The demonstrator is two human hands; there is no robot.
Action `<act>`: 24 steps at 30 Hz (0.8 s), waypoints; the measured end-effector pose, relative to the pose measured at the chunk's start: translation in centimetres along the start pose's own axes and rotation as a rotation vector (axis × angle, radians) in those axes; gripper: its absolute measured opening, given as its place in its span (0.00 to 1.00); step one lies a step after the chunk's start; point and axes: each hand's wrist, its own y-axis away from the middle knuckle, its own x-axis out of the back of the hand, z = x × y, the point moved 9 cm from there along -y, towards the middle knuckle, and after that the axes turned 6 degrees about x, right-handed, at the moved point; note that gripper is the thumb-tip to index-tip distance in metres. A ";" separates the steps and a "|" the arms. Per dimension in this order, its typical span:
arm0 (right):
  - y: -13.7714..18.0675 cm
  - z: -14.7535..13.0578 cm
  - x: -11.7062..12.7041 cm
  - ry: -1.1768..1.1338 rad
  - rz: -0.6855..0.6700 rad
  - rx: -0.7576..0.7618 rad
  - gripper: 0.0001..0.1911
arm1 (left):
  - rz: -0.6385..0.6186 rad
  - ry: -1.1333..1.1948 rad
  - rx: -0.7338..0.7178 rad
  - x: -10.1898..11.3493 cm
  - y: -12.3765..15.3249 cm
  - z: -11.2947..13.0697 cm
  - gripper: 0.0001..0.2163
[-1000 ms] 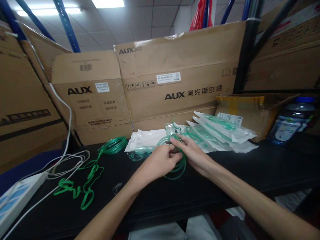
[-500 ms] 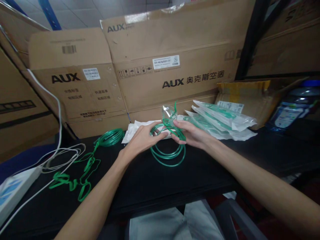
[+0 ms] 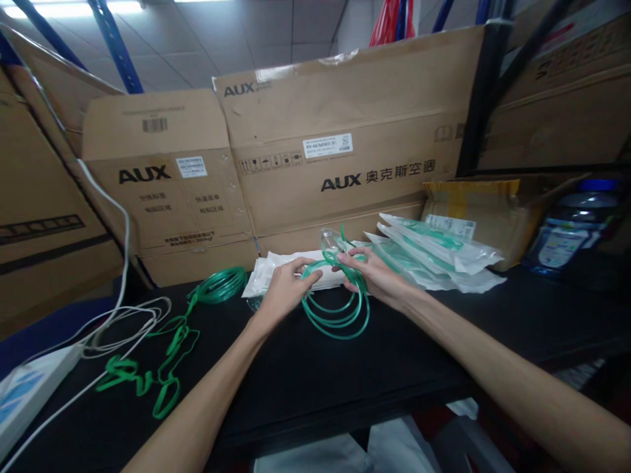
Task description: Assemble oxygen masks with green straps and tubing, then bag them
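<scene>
Coiled green tubing [image 3: 340,322] hangs between my hands over the black table. My left hand [image 3: 288,286] pinches its left side, thumb and fingers closed round the loops. On the other side my right hand [image 3: 372,272] grips the tubing together with a green strap. A clear plastic oxygen mask [image 3: 329,242] sticks up beside the right fingertips, partly hidden by tubing. Behind the hands lie white packets [image 3: 323,259]. A second green tubing coil [image 3: 221,286] rests to the left, with a crumpled green strap [image 3: 170,355] trailing from it.
Several sealed packets with green contents [image 3: 438,246] are piled at the right, before an open cardboard box [image 3: 488,217]. A dark bottle with a blue cap [image 3: 566,230] stands beyond. White cables [image 3: 128,322] and a power strip [image 3: 34,378] lie left. Large cartons [image 3: 355,131] stand behind.
The view has tilted upward, so the scene sits lower. My right hand's fingers have shifted on the tubing and strap; the left hand still holds the coil.
</scene>
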 end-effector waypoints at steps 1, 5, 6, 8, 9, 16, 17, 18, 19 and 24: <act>0.1 -0.2 0.2 0.017 0.025 0.019 0.31 | 0.010 0.002 -0.009 0.0 0.1 0.2 0.16; 0.5 -0.9 0.1 0.098 0.055 0.076 0.36 | 0.020 0.016 -0.042 -0.2 0.5 1.0 0.14; 0.6 -1.0 0.0 0.115 0.049 0.083 0.36 | 0.017 0.020 -0.047 -0.2 0.6 1.1 0.15; 0.8 -1.2 -0.1 0.142 0.038 0.090 0.39 | 0.010 0.028 -0.054 -0.2 0.8 1.4 0.15; 0.9 -1.3 -0.2 0.153 0.034 0.093 0.42 | 0.006 0.032 -0.056 -0.2 0.9 1.5 0.15; 0.9 -1.5 -0.5 0.143 -0.006 0.122 0.24 | -0.040 0.042 -0.002 -0.8 1.4 1.7 0.21; 0.7 -1.6 -0.4 0.133 0.001 0.132 0.20 | -0.041 0.037 0.016 -0.7 1.3 1.5 0.23; 0.6 -1.6 -0.2 0.122 0.012 0.141 0.19 | -0.032 0.029 0.035 -0.5 1.1 1.3 0.25; 0.4 -1.7 0.1 0.109 0.025 0.148 0.19 | -0.010 0.016 0.054 0.1 0.9 0.9 0.27; -0.6 -1.9 2.2 0.029 0.112 0.177 0.23 | 0.223 -0.178 0.189 5.8 -0.8 -2.4 0.27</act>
